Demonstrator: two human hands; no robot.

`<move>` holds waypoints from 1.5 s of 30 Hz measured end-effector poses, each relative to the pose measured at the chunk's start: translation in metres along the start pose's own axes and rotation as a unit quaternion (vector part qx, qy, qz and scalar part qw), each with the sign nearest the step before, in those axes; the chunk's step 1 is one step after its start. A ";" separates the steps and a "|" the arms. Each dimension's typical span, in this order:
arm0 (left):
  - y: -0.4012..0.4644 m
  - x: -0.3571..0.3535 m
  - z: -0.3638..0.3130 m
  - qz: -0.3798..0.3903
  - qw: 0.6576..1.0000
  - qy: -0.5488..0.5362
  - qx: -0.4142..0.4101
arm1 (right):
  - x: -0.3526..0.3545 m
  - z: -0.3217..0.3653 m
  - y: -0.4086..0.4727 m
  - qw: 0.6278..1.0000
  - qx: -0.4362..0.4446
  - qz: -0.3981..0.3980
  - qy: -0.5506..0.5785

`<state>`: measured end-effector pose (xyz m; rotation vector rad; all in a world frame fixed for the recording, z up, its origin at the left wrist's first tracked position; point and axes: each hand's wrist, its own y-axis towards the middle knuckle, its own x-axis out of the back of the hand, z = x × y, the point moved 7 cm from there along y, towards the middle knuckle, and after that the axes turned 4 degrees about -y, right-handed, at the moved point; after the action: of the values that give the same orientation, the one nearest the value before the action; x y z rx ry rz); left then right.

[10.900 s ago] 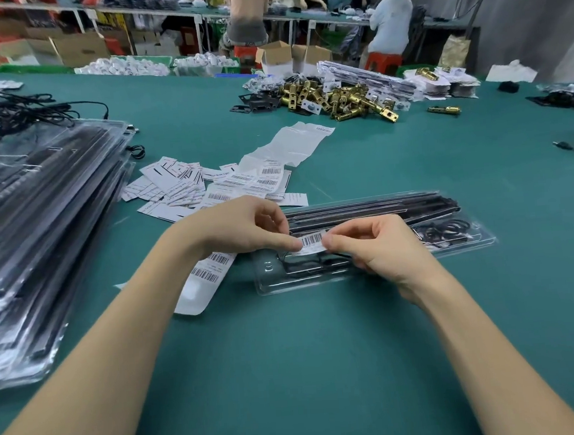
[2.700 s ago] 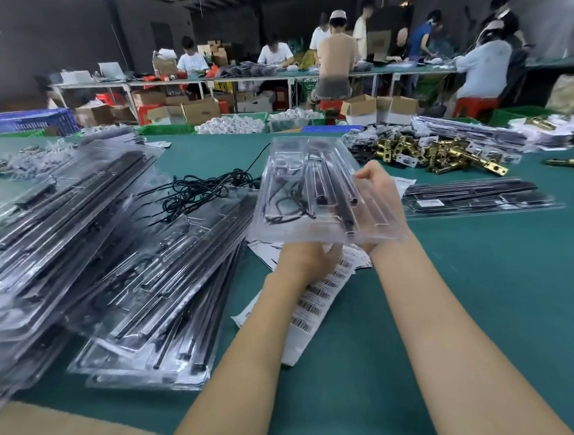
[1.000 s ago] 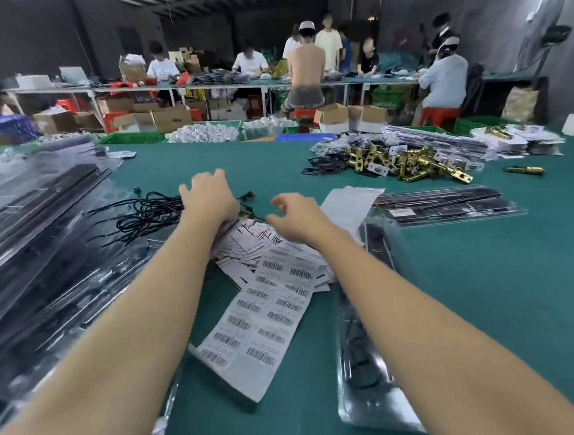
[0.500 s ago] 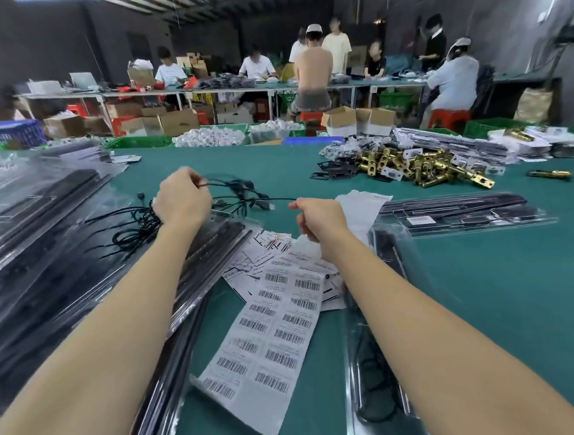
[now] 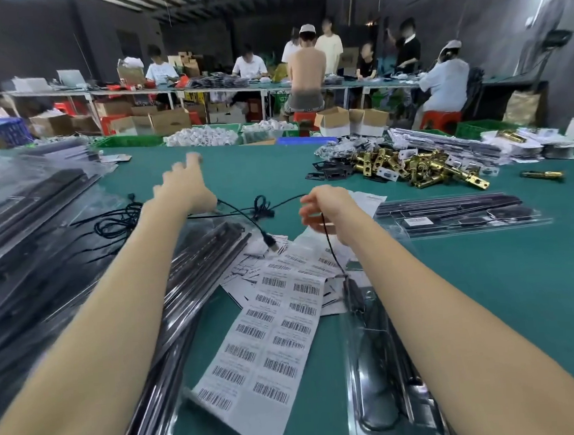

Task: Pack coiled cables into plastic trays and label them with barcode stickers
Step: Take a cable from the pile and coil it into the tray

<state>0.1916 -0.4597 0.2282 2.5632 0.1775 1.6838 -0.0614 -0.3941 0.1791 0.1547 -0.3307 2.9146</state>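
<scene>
My right hand (image 5: pixel 324 211) pinches a thin black cable (image 5: pixel 331 248), which hangs down from it to the clear plastic tray (image 5: pixel 369 365) under my right forearm. The cable also runs left through a bundle (image 5: pixel 260 205) above the table to a USB plug (image 5: pixel 271 243). My left hand (image 5: pixel 183 187) is blurred, with fingers stretched forward above the loose black cables (image 5: pixel 114 224); nothing shows in its grasp. A sheet of barcode stickers (image 5: pixel 271 338) lies between my forearms.
Stacks of filled clear trays (image 5: pixel 23 238) cover the table's left side. A labelled tray (image 5: pixel 457 214) lies at the right, with brass hardware (image 5: pixel 412 169) behind it. People work at benches beyond the green table (image 5: pixel 524 284).
My left hand has opened and reached forward from the cable it gripped. My right hand has pulled the cable up, so one end hangs into the tray.
</scene>
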 end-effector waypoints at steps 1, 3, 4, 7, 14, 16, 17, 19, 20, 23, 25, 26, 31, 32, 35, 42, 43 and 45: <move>0.000 -0.006 -0.007 0.064 0.997 0.018 -0.039 | 0.006 -0.002 0.003 0.998 -0.009 -0.021 0.064; -0.003 -0.010 -0.013 0.130 0.987 0.044 -0.082 | 0.015 -0.010 0.008 0.976 -0.017 -0.043 0.215; -0.004 -0.008 -0.012 0.127 0.987 0.051 -0.082 | 0.016 -0.016 0.009 0.962 -0.018 -0.045 0.268; -0.008 0.000 -0.006 0.093 0.989 0.104 -0.053 | 0.019 -0.027 0.008 0.956 0.000 -0.037 0.293; -0.035 -0.016 -0.057 0.261 0.953 0.021 -0.149 | 0.023 -0.010 -0.002 0.977 0.077 0.028 0.198; -0.031 -0.030 -0.064 0.193 0.962 0.049 -0.187 | 0.020 -0.008 -0.004 0.978 0.097 0.023 0.185; -0.030 -0.035 -0.066 0.165 0.964 0.037 -0.204 | 0.019 -0.007 -0.005 0.980 0.115 0.019 0.160; -0.031 -0.039 -0.067 0.136 0.964 -0.033 -0.226 | 0.014 -0.002 -0.005 0.984 0.166 0.015 0.062; -0.031 -0.037 -0.067 0.132 0.961 -0.094 -0.224 | 0.010 0.002 -0.007 0.980 0.197 0.017 -0.008; -0.031 -0.023 -0.070 0.134 0.926 -0.290 -0.201 | -0.013 0.012 -0.013 0.917 0.267 0.002 -0.297; -0.025 -0.009 -0.066 0.071 0.908 -0.376 -0.170 | -0.022 0.009 -0.008 0.868 0.248 -0.029 -0.429; -0.020 -0.001 -0.058 0.020 0.904 -0.404 -0.140 | -0.020 0.007 -0.006 0.874 0.225 -0.048 -0.427; -0.013 0.009 -0.013 -0.165 0.974 -0.153 -0.001 | 0.028 -0.016 0.003 0.965 0.027 -0.083 0.247; -0.017 0.006 -0.019 -0.191 0.977 -0.086 -0.032 | 0.036 -0.018 0.004 0.945 0.031 -0.074 0.318; -0.032 -0.025 -0.060 -0.070 0.973 -0.014 -0.219 | 0.050 -0.024 -0.003 0.918 0.068 -0.052 0.387; -0.031 -0.059 -0.041 0.125 0.959 0.200 -0.158 | 0.063 -0.029 -0.012 0.870 0.029 -0.026 0.491; -0.028 -0.057 -0.036 0.132 0.959 0.205 -0.142 | 0.070 -0.027 -0.013 0.846 0.046 -0.026 0.530; -0.026 -0.052 -0.031 0.141 0.964 0.193 -0.118 | 0.087 -0.022 -0.017 0.793 0.084 -0.031 0.602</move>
<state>0.1414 -0.4413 0.1901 2.1467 -0.3667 2.1412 -0.1439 -0.3562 0.1718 -1.5323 0.1618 2.3262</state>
